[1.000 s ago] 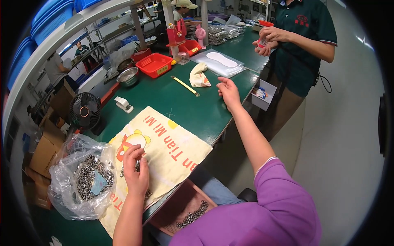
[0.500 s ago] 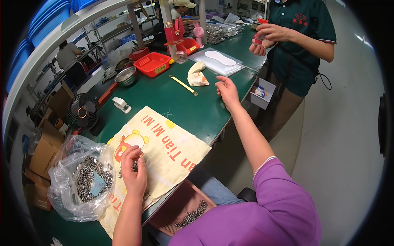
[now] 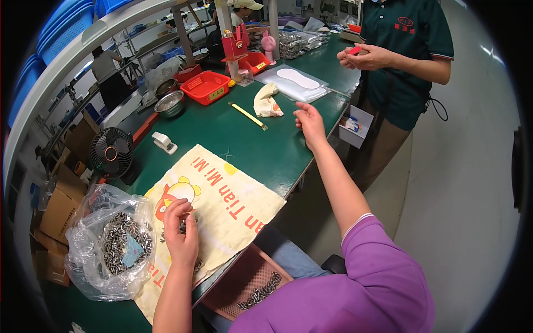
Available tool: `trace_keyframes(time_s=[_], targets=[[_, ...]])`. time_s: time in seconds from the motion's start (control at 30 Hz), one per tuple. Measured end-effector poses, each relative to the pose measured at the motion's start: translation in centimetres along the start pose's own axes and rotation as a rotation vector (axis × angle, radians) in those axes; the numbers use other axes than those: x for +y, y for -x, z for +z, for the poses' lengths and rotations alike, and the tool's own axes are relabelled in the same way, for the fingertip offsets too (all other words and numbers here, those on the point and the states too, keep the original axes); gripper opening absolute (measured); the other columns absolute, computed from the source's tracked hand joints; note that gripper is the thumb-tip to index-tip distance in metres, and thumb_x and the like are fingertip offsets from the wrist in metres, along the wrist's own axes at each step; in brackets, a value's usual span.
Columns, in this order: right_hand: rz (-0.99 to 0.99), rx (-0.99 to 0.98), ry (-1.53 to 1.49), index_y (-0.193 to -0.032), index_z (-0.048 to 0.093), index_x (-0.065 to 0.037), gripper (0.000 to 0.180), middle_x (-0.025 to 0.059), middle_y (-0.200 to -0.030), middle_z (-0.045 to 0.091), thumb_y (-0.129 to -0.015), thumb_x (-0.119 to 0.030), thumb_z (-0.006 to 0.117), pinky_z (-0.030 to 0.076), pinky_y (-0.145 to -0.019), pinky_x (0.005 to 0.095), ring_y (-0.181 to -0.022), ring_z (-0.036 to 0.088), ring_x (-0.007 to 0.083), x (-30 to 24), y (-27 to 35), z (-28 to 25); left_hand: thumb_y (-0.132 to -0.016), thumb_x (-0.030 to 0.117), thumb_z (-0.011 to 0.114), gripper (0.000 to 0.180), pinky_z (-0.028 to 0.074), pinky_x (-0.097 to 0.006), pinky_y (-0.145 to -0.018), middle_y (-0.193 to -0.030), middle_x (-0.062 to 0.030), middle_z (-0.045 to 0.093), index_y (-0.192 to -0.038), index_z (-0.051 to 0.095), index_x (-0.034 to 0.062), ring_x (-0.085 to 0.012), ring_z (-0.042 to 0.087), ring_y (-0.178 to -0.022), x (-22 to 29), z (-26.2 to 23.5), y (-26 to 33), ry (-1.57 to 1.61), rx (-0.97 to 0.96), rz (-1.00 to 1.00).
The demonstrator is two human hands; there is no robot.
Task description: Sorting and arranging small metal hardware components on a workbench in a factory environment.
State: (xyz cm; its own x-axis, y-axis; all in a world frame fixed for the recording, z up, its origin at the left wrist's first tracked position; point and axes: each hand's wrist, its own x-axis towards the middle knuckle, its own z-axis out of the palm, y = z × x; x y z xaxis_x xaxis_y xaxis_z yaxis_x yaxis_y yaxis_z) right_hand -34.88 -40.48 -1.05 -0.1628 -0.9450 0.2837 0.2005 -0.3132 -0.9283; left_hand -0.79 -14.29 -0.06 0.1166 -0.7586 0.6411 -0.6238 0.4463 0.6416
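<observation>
My left hand [image 3: 181,228] hovers or rests over a pale yellow printed cloth [image 3: 233,194], fingers loosely bent and thumb apart. Small metal parts [image 3: 198,265] lie on the cloth around and partly beneath it; nothing shows gripped. Beyond the cloth, my right hand [image 3: 310,126] is held out near the table's right edge, its fingers loosely bent and apart, with nothing visible in them. A clear plastic bag [image 3: 83,261] left of the cloth holds many small metal cylinders [image 3: 114,244] and a blue scrap [image 3: 132,251]. A pink basket [image 3: 225,294] below the table edge holds more metal parts.
On the green table [image 3: 222,139] are a fan [image 3: 111,152], a white dispenser [image 3: 164,142], a yellow strip [image 3: 247,116], a crumpled cloth [image 3: 267,102], a red basket [image 3: 205,87] and plastic bags [image 3: 294,89]. A co-worker [image 3: 411,61] stands at right holding a small red thing [image 3: 354,50].
The co-worker's hands have moved slightly, turning the red thing. My right hand has shifted a little to the right; my left hand stays in place. A distant person at left has moved.
</observation>
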Motion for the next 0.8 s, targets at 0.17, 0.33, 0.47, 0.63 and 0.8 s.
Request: trace_keyframes(time_s=[0.17, 0.33, 0.47, 0.63, 0.8], targets=[[0.009, 0.006, -0.014, -0.132, 0.055, -0.001, 0.04, 0.0006, -0.095, 0.062, -0.095, -0.015, 0.061, 0.047, -0.068, 0.0207, -0.076, 0.054, 0.006, -0.2, 0.1, 0.0, -0.092, -0.005, 0.058, 0.023, 0.052, -0.032, -0.089, -0.126, -0.0133, 0.058, -0.114, 0.061, 0.0003, -0.0208, 0.063, -0.104, 0.1, 0.0, -0.1, 0.007, -0.014, -0.021], [0.007, 0.001, -0.022, -0.132, 0.055, -0.003, 0.04, 0.0006, -0.099, 0.061, -0.095, -0.018, 0.064, 0.048, -0.069, 0.0221, -0.079, 0.055, 0.007, 0.1, -0.1, -0.1, -0.092, -0.006, 0.057, 0.023, 0.053, -0.031, -0.088, -0.126, -0.0132, 0.058, -0.114, 0.061, 0.0003, -0.0202, 0.063, -0.103, -0.2, 0.1, 0.0, 0.06, -0.001, -0.053], [-0.021, 0.196, -0.304, -0.137, 0.047, -0.004, 0.051, 0.0042, -0.109, 0.056, -0.095, -0.024, 0.069, 0.054, -0.068, 0.0272, -0.087, 0.059, 0.0116, -0.3, -1.8, -1.1, -0.091, -0.006, 0.057, 0.024, 0.053, -0.031, -0.088, -0.127, -0.0133, 0.058, -0.114, 0.061, 0.0005, -0.0196, 0.064, -0.103, -0.4, 0.1, 0.3, 0.098, 0.014, -0.081], [-0.133, 0.247, -0.58, -0.137, 0.043, -0.006, 0.059, 0.0096, -0.124, 0.051, -0.093, -0.032, 0.072, 0.053, -0.096, 0.0446, -0.113, 0.056, 0.0245, -6.7, -8.5, -8.4, -0.09, -0.007, 0.057, 0.025, 0.054, -0.031, -0.086, -0.126, -0.0132, 0.059, -0.113, 0.062, 0.0005, -0.0195, 0.064, -0.102, -0.4, 0.5, 0.3, 0.123, -0.001, -0.104], [-0.034, 0.282, -0.685, -0.15, 0.03, -0.003, 0.076, 0.014, -0.134, 0.047, -0.095, -0.041, 0.066, 0.046, -0.106, 0.0505, -0.122, 0.054, 0.029, -6.9, -9.6, -8.5, -0.09, -0.007, 0.057, 0.023, 0.054, -0.03, -0.086, -0.124, -0.0129, 0.059, -0.111, 0.062, -0.0002, -0.0188, 0.064, -0.101, -0.5, 0.1, 0.2, 0.121, 0.017, -0.129]])
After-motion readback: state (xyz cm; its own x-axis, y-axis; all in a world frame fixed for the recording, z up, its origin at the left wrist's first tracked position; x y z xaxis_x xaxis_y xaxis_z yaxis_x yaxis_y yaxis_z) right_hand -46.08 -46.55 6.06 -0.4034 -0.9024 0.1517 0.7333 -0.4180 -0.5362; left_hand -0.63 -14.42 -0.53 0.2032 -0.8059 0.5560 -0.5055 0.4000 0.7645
